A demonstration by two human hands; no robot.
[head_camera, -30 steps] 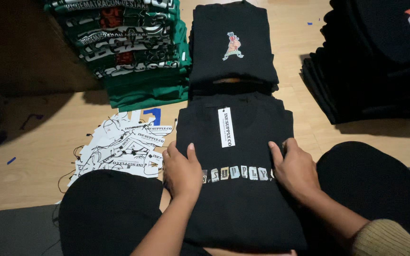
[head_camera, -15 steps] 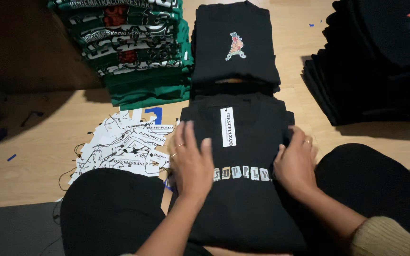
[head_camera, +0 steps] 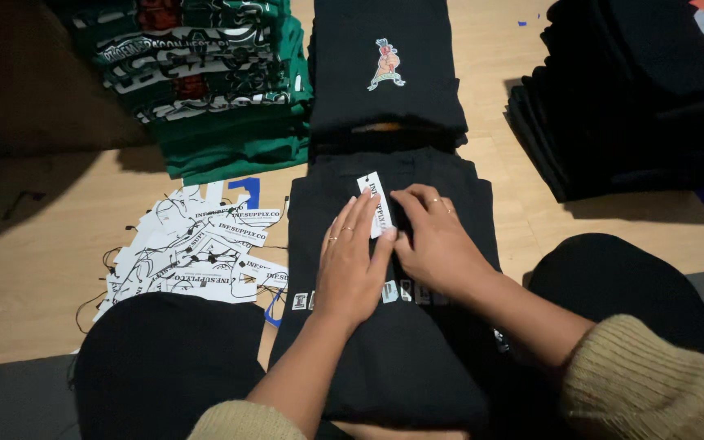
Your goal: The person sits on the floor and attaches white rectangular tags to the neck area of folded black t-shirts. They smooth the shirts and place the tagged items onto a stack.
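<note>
A folded black T-shirt [head_camera: 466, 204] lies on the wooden floor between my knees, with a row of small printed patches across its chest. A white paper hang tag [head_camera: 374, 201] rests on its upper middle. My left hand [head_camera: 354, 261] lies flat on the shirt, fingers spread, fingertips beside the tag. My right hand [head_camera: 433, 236] sits just right of it, fingers bent, their tips touching the tag's lower edge. Neither hand lifts anything.
A pile of white hang tags with black strings [head_camera: 193, 257] lies to the left. Behind it stands a stack of green folded shirts [head_camera: 213, 90]. A stack of black shirts with a small figure print [head_camera: 385, 73] sits straight ahead, another black stack [head_camera: 637, 106] at right.
Both hands slid from the shirt's lower sides up and inward to the hang tag at its middle. The shirt stays in place.
</note>
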